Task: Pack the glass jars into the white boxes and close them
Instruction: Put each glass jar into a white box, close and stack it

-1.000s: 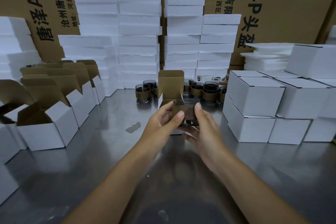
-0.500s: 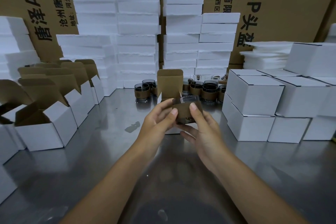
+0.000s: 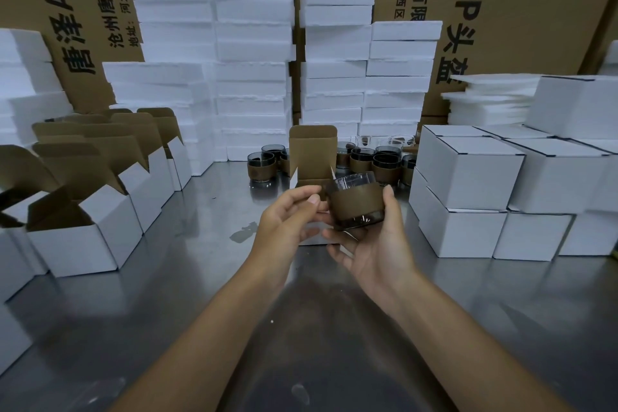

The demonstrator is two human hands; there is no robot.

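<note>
Curling round 1 jar (image 3: pixel 356 207), the right hand (image 3: pixel 378 244) is hovering by the open box (image 3: pixel 312 152); left hand (image 3: pixel 287 217) alongside, hold unclear; likely lowering it in upright next

Right hand (image 3: pixel 374 244), palm up, grips the glass jar (image 3: pixel 357 204); left hand (image 3: pixel 287 217) curls just beside.

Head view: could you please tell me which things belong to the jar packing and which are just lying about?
Job: glass jar gripped by the right hand; left hand beside it; open white box behind them; waiting jars; open boxes at left; closed boxes at right.
Lying about: foam slab stacks; brown cartons; steel table.
</note>
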